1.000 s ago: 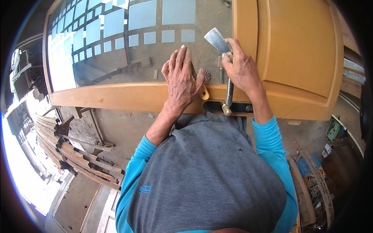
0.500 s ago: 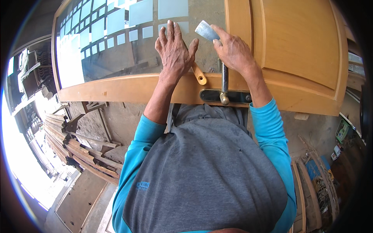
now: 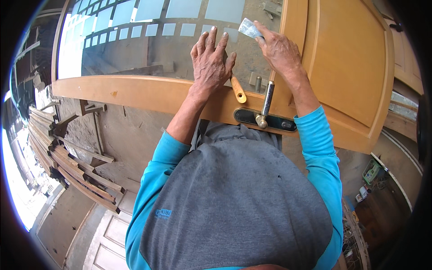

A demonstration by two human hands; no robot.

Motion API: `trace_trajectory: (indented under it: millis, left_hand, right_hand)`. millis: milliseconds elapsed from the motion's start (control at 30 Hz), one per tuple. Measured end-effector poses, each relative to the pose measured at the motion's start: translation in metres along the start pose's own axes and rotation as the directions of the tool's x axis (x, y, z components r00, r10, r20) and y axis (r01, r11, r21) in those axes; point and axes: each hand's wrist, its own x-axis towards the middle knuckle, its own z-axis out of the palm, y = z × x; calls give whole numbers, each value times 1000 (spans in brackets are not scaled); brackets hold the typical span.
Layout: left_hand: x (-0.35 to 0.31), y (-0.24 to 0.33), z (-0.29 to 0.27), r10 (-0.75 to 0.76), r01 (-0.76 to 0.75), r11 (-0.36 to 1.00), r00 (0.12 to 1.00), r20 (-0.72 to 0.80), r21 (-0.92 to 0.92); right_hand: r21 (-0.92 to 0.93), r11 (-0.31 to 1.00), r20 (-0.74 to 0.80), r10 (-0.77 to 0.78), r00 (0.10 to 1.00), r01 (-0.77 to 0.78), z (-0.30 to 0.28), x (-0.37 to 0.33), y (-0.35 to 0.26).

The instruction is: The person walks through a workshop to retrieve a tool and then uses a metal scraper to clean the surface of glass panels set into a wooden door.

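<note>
Metal blade [image 3: 249, 28] held in right hand [image 3: 282, 50], left hand [image 3: 209, 64] spread beside wooden handle [image 3: 237, 88], grip unclear

Your right hand [image 3: 282, 51] moved the metal blade [image 3: 249, 28] clear of the door handle [image 3: 268, 96]; your left hand [image 3: 209, 67] slid up the glass [image 3: 180, 54].

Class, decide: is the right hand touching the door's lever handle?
Apart. The head view shows a bare patch of wood between the right hand and the lever handle.
</note>
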Motion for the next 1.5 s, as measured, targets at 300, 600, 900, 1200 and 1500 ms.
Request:
trace_trajectory:
  millis: [300,600,900,1200,1500]
  left_hand:
    - [2,-1,2,-29,28,999,999,-23,-35]
    - [3,-2,1,-35,35,998,999,-6,-45]
    - [6,1,2,-24,24,1000,1000,-1,3]
    - [5,5,4,4,-4,999,1000,8,40]
    - [-9,9,-5,22,-22,1000,997,78,9]
  right_hand:
    - [-60,998,49,19,999,-16,-12,10,-5]
    - [-13,999,60,41,997,-41,-12,10,-7]
    - [8,998,-4,-66,998,66,3,-1,-1]
    - [23,997,-17,-71,997,71,10,-2,1]
    - [-19,995,19,-100,995,101,1,1,-2]
